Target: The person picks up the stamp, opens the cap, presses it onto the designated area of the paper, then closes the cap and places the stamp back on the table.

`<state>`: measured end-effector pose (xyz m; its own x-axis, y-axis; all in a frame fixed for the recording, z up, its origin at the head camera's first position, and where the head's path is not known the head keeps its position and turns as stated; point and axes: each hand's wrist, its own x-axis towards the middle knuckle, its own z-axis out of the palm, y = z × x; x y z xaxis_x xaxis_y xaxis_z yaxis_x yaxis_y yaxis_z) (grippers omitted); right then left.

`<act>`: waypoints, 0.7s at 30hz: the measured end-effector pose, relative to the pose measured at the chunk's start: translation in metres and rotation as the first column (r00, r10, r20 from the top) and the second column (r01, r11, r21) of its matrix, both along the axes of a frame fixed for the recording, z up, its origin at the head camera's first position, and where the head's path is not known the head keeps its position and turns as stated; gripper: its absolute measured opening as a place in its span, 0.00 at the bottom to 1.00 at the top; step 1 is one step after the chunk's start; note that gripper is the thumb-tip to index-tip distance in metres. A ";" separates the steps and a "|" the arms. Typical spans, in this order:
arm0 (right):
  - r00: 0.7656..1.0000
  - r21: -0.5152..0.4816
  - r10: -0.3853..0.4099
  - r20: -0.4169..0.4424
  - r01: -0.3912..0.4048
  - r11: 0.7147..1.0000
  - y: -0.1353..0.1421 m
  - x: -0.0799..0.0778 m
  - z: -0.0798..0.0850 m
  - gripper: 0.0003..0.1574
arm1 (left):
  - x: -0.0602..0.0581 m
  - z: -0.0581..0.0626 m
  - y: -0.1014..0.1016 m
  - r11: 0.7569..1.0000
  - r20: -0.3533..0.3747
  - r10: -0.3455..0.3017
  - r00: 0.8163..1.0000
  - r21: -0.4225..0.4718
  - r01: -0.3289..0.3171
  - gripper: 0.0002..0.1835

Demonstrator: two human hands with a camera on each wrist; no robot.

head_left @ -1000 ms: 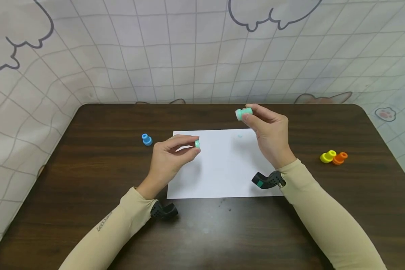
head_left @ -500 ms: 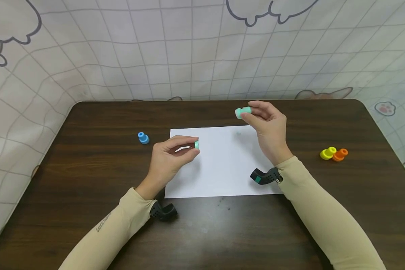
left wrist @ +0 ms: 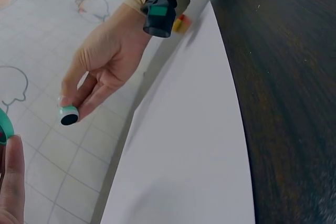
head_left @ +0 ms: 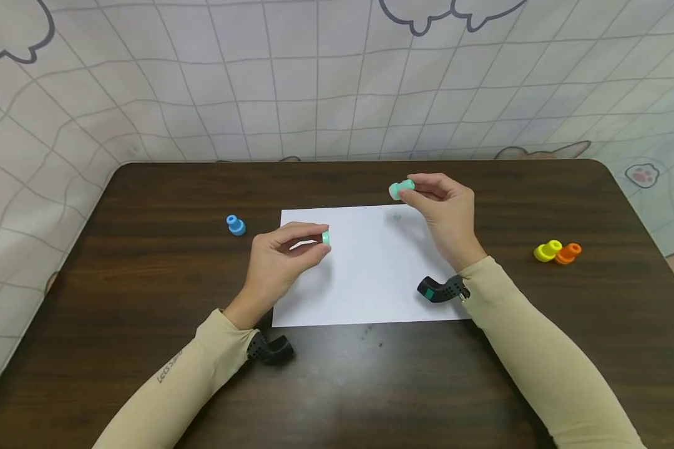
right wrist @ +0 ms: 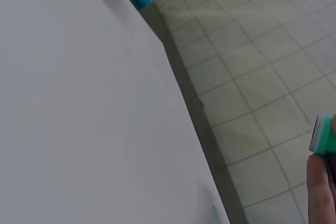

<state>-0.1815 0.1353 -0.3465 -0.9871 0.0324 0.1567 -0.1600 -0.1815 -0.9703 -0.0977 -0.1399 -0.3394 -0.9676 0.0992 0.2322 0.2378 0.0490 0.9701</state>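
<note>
Not much has been moved since the earlier frame: the right hand (head_left: pixel 446 209) has been lowered a touch against the table's (head_left: pixel 146 274) far edge, the left hand (head_left: pixel 275 262) has been kept in about the same spot, and the whole view has been tipped a little too.

The green stamp (head_left: pixel 400 189) is pinched between the thumb and fingers of the right hand, held up in the air and seen just past the far edge of the white paper (head_left: pixel 365 274). Its dark end face is left bare in the left wrist view, so the uncapping looks done. What seems to be its green cap (head_left: pixel 326 238) is pinched by the left hand, over the paper's left part.

One faint green mark (head_left: pixel 397 217) can be seen on the sheet, so probably one print has been made; its shape can't be made out.

As for what's left: the green cap hasn't been put back, and the blue stamp (head_left: pixel 236 226), yellow stamp (head_left: pixel 548 251) and orange stamp (head_left: pixel 568 254) are left standing off the paper, apparently unused, with no marks in their colours visible.
</note>
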 end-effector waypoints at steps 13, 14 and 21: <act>0.994 0.143 0.023 0.109 -0.039 0.989 0.005 -0.006 -0.002 0.20 | -0.001 0.002 -0.001 1.000 0.010 -0.008 1.000 -0.007 0.008 0.17; 0.993 0.156 0.021 0.116 -0.039 0.987 0.005 -0.006 -0.002 0.20 | -0.002 0.002 -0.002 1.000 0.010 -0.008 1.000 -0.006 0.008 0.17; 0.989 0.266 0.006 0.145 -0.044 0.963 0.007 -0.006 -0.003 0.27 | -0.001 0.002 -0.003 1.000 0.039 -0.004 0.999 0.000 0.004 0.16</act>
<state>-0.1870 0.1426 -0.3491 -0.9998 -0.0166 0.0146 -0.0159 0.0864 -0.9961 -0.0983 -0.1434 -0.3372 -0.9755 0.1034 0.1941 0.1998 0.0477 0.9787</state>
